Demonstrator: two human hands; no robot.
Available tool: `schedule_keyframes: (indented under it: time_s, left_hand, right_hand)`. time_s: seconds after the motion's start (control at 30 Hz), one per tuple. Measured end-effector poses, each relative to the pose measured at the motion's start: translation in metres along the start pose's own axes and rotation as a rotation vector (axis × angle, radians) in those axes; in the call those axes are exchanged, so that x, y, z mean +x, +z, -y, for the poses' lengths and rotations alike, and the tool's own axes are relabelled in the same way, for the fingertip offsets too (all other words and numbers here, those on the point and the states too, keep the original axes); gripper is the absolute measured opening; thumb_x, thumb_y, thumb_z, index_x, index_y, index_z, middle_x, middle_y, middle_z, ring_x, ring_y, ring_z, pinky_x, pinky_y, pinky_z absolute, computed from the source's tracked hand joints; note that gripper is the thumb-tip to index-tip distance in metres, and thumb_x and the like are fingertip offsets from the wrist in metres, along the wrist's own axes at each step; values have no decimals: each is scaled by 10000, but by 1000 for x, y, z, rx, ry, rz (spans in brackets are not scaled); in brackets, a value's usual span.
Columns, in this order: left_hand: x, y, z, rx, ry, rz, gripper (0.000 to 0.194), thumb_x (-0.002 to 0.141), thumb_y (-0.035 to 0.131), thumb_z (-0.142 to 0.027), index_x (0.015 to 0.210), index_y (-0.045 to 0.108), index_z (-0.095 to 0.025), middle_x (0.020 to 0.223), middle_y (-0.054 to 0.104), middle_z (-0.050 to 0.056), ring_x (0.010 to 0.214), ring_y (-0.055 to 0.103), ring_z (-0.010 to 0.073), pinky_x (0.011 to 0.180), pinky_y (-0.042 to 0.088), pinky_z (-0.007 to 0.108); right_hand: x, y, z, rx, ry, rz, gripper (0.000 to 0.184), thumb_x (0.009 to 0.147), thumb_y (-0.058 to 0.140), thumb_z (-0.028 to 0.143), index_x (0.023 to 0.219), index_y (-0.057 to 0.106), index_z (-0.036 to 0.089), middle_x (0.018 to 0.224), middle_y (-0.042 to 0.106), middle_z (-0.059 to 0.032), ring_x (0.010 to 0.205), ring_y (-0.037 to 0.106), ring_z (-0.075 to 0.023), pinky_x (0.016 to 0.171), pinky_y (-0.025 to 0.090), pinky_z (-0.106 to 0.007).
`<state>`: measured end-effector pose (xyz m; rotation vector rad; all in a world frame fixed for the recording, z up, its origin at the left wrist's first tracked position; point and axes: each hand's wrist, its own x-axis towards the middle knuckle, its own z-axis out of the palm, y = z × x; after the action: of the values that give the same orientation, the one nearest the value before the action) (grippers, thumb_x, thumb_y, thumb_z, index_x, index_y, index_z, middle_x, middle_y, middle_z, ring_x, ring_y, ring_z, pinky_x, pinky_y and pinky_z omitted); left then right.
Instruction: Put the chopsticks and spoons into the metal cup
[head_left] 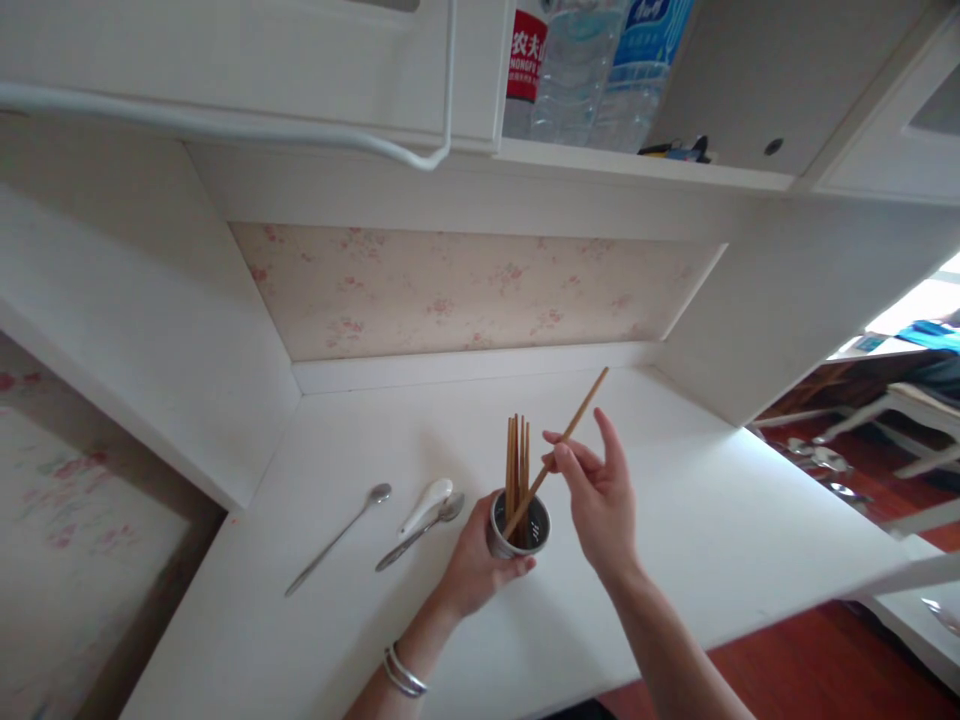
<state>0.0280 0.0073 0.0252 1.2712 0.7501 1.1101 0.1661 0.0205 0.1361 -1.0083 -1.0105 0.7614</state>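
In the head view, my left hand (480, 565) grips the metal holder (495, 535), a bundle of chopsticks (511, 465) upright inside. The holder sits left of my right hand (600, 490), which pinches a tilted chopstick (583, 408), its lower end at the holder's mouth.

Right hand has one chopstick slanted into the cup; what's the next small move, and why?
Probably have the right hand tip its chopstick more upright before letting go: it leans right, lower end inside the metal cup, while the other chopsticks stand nearly upright. The left hand grips the cup, so it should hold steady.
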Motion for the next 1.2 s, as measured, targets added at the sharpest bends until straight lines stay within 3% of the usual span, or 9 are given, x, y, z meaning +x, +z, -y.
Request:
schedule_keyframes:
  time_s: [0.13,0.2,0.5,0.8,0.93,1.03,1.1,1.2]
  left_hand:
    - [-1,0,4,-34,2,-11,817,611,836,-197,1329,446,-209,1325,546,133,1236,500,306,1079,348,451]
    - [0,0,4,-51,7,4,810,623,830,-191,1332,437,-210,1323,547,129,1231,505,295,1077,354,445]
    - [3,4,9,-102,51,-20,826,604,852,-274,1326,459,-190,1317,547,151,1237,496,324,1072,346,482]
    - [4,4,6,-70,15,-45,830,574,859,-296,1309,489,-186,1300,571,146,1227,500,338,1070,357,486]
    - [2,4,1,-41,11,-38,817,581,855,-289,1309,494,-199,1314,565,138,1226,504,337,1061,377,476]
    - [2,4,0,-7,5,-34,793,608,842,-273,1315,486,-216,1307,572,124,1202,527,315,1039,406,453]
    - [2,4,1,4,19,-18,782,631,830,-281,1324,473,-218,1303,572,124,1181,543,302,1023,424,438]
    - [3,4,3,10,72,21,810,637,827,-320,1346,450,-209,1327,547,137,1190,535,302,1031,420,430]
  right_hand:
    - [10,-26,-21,-265,-16,-47,388,848,624,400,1193,596,226,1049,729,-87,827,685,-192,826,549,-409]
    - [8,-32,-33,-373,-5,-18,347,855,605,419,1136,642,218,1054,728,-93,845,684,-208,831,545,-421]
    - [-9,-23,-55,-520,-14,206,285,905,523,378,1055,686,198,1010,690,-78,799,664,-179,721,550,-302]
    - [-15,-23,-63,-545,13,237,301,914,511,399,1023,705,196,969,691,-80,809,658,-197,748,542,-328]
    - [-26,-33,-73,-403,123,297,419,887,565,419,1260,578,229,1210,630,-96,1035,630,-243,888,524,-404]
    - [-40,-42,-81,-256,209,390,654,820,672,390,1404,402,277,1402,504,-83,1288,468,-268,1078,372,-480]
    - [-48,-44,-85,-165,251,443,822,752,749,354,1444,310,295,1453,448,-79,1344,401,-271,1128,290,-496]
    - [-56,-43,-89,-41,281,469,996,663,821,310,1460,225,299,1440,462,-90,1330,423,-276,1121,308,-487]
